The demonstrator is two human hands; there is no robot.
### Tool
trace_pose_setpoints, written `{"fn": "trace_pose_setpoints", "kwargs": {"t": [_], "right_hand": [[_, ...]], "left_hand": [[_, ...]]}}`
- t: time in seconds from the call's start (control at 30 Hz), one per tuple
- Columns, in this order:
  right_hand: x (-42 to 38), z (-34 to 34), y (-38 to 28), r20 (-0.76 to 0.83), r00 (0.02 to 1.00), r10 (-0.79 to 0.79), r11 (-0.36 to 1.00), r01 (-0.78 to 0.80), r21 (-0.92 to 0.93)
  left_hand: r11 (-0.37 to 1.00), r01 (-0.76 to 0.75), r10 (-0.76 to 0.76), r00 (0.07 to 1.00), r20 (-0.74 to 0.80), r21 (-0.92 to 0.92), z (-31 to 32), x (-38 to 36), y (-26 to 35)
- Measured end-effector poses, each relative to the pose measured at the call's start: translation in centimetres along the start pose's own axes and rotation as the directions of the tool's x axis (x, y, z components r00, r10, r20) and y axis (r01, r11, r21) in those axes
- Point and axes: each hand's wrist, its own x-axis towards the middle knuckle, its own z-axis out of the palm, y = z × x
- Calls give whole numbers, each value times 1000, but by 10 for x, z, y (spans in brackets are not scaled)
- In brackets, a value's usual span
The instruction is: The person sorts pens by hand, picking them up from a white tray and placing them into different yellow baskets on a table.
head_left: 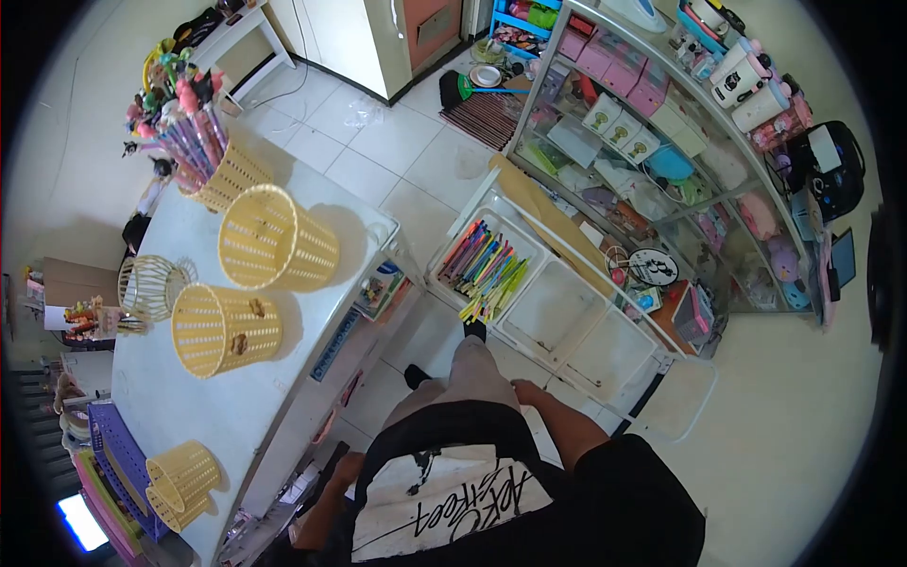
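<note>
The right hand hangs low beside the right thigh, and the right forearm runs from this hand backward and outward to the bent elbow. The left hand is on the other side of the body, nearer to the belly than the right hand; behind it, the left forearm slopes down. Both hands are well apart, and their fingers are too small to read clearly.

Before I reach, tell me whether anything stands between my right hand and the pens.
Only the near edge of the white trays appears to cross the way from your right hand to the pens; nothing visible covers them from above.
</note>
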Motion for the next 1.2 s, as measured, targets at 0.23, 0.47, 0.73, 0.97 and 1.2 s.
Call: {"fn": "trace_pose_setpoints", "kwargs": {"t": [0.23, 0.47, 0.73, 0.97, 1.2], "right_hand": [[124, -128, -83, -106, 956, 275, 691, -119, 713], [215, -172, -95, -112, 919, 378, 699, -204, 685], [247, -145, -51, -548, 785, 287, 896, -18, 444], [157, -179, -79, -477, 771, 422, 628, 130, 767], [25, -151, -160, -383, 924, 1, 422, 347, 838]], "left_hand": [[874, 191, -353, 881, -314, -448, -9, 33, 120], [903, 383, -430, 825, -367, -196, 30, 8, 86], [879, 442, -477, 815, -328, -181, 32, 2, 95], [946, 323, -322, 926, -195, -31, -5, 82, 147], [952, -179, 147, 979, -145, -247, 11, 220, 255]]}}
